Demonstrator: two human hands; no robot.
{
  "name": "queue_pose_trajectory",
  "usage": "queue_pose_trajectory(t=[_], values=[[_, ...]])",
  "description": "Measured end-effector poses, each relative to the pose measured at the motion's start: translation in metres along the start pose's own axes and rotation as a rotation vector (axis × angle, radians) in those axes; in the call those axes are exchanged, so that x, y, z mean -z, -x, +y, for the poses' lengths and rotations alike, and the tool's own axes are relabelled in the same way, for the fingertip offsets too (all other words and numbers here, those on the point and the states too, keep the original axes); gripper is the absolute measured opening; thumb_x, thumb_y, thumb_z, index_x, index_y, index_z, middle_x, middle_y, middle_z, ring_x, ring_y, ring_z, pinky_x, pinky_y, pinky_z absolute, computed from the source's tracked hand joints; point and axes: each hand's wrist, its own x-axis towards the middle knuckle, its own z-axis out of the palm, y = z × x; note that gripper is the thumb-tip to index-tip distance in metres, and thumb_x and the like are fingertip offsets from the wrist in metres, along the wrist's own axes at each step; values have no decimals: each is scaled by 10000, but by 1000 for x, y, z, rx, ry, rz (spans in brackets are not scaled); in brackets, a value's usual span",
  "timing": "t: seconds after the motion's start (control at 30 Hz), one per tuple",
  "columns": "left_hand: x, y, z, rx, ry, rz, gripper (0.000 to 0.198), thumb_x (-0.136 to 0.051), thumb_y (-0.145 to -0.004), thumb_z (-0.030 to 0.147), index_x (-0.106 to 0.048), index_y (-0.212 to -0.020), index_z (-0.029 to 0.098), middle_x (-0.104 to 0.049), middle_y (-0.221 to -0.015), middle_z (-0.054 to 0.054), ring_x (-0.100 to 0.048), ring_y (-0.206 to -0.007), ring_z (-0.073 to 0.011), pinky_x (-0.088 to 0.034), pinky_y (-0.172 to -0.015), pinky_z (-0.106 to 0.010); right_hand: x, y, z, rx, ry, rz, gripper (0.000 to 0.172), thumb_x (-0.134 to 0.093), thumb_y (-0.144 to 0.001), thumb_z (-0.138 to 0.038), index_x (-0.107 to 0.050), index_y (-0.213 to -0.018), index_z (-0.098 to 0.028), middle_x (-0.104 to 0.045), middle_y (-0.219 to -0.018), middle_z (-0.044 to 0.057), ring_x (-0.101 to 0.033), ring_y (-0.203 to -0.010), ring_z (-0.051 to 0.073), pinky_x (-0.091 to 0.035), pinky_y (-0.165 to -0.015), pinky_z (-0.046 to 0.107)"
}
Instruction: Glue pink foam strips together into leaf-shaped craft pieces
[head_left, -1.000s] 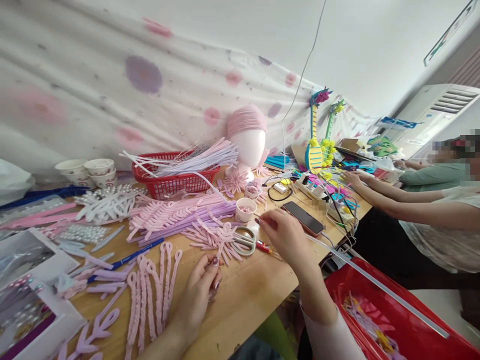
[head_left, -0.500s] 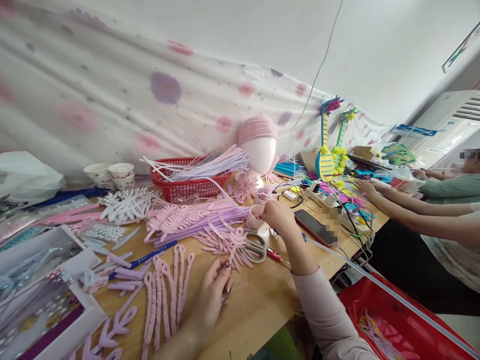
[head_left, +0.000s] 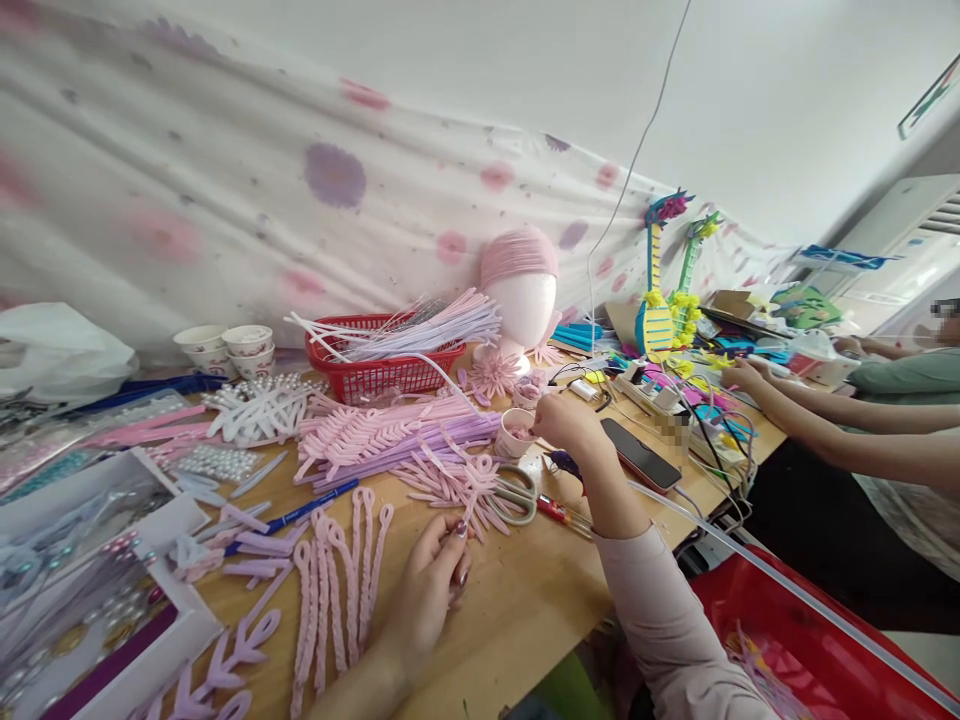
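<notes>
Toward the front edge of the desk (head_left: 525, 600), a pink flower (head_left: 478, 482) extends from the left hand (head_left: 435, 565), its stem pinched between thumb and finger, while the right hand (head_left: 568, 428) bends over a cup (head_left: 513, 449), its grip hidden. The step looks like picking from the cup; the next move seems to call for a fine pinch there, the flower steady beside the scissors (head_left: 532, 502).

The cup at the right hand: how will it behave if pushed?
The cup has a thin rim, so it is probably light and slides easily. If tipped, its open top could let the pink pieces spill.
</notes>
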Motion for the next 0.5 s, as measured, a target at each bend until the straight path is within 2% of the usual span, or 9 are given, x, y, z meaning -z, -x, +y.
queue_pose_trajectory(t=[0.13,0.23,0.37,0.5], values=[[0,0,-1,2,14,10,384,-630,-687,535,-473,-804,205,-385,-515,99,-226,-424,-46,-149,-425,-191,15,18,4,14,-14,94,176,-538,-808,-146,-712,-782,-152,-716,-860,129,-642,-842,238,-385,-622,279],[1,0,-2,-16,38,29,357,-628,-716,514,-460,-777,205,-396,-544,90,-262,-441,-47,-174,-429,-184,20,41,4,68,-98,195,199,-507,-849,-186,-684,-759,-171,-699,-846,88,-619,-800,207,-377,-632,278],[3,-1,-3,-22,47,21,321,-653,-731,459,-468,-802,206,-362,-551,102,-260,-429,-41,-170,-421,-182,-3,69,-4,173,-458,313,168,-540,-849,-240,-645,-728,-188,-649,-722,27,-572,-649,160,-364,-587,263],[3,0,-2,-38,57,38,293,-642,-752,435,-475,-829,208,-359,-553,106,-264,-420,-38,-175,-418,-175,-35,83,-14,146,-656,297,179,-523,-866,-244,-633,-738,-184,-625,-717,27,-559,-626,161,-369,-573,268]])
